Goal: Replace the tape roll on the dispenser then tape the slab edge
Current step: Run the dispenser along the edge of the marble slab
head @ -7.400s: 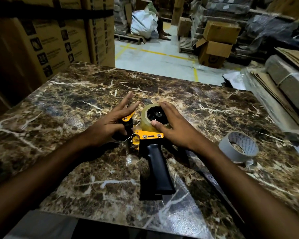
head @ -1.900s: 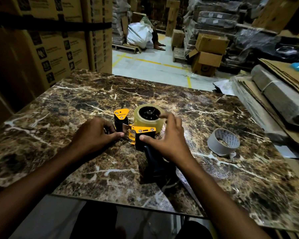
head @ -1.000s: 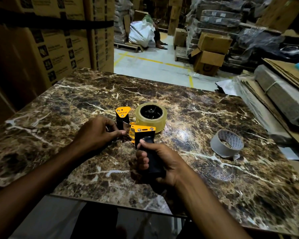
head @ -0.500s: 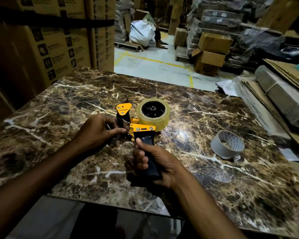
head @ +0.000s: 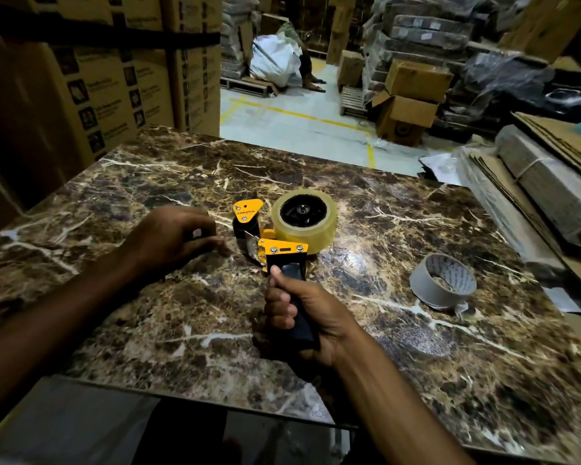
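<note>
The right hand (head: 311, 317) clasps the tape dispenser (head: 275, 246) handle on the marble slab (head: 366, 203); the left hand (head: 168, 238) hovers with curled, empty fingers.

Both forearms bare to the frame edge, left hand (head: 171, 239) and right hand (head: 311, 317) ungloved, without rings

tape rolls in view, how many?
2. A clear tape roll mounted on the dispenser; a grey roll lying loose on the slab, right of it.

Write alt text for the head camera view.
A person's right hand grips a yellow tape dispenser loaded with a clear tape roll on a marble slab. The left hand is pinched beside it; an empty roll lies right.
</note>
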The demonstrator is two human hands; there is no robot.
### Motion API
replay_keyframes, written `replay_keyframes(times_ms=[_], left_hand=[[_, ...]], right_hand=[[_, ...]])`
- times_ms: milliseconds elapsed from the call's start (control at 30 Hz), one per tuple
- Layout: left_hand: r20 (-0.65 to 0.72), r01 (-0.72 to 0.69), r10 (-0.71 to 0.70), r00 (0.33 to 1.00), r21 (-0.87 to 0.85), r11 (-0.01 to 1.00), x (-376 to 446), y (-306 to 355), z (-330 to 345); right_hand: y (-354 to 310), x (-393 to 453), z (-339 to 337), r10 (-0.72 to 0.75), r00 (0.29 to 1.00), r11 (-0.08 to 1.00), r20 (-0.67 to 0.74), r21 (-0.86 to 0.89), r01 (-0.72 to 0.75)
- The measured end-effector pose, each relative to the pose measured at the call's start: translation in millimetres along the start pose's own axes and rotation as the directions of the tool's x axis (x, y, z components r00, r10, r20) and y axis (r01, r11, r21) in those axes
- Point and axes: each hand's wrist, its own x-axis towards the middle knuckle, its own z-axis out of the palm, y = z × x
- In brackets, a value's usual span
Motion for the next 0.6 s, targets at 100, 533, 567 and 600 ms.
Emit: replay_keyframes(times_ms=[100,533,567,600], left_hand=[[-0.020,-0.095,0.097,0.995,0.067,0.993,5.8,-11.5,0.4],[0.225,-0.372,0.316,0.922,0.279,0.886,-5.5,-14.6,-8.0],[0.293,-0.382,0.291,0.911,0.330,0.863,-10.0,-12.7,-7.4],[0.346,-0.378,0.249,0.904,0.377,0.846,-14.8,-12.9,-7.1]], right_hand=[[1.5,5.9,1.0,-0.005,1.000,0.999,0.003,-0.038,0.005],[-2.9,10.0,5.9,0.048,0.997,0.999,-0.054,-0.020,-0.050],[-2.7,9.9,5.8,0.046,0.997,0.999,-0.055,-0.026,-0.048],[-2.6,9.9,5.9,0.043,0.998,0.998,-0.052,-0.036,-0.045]])
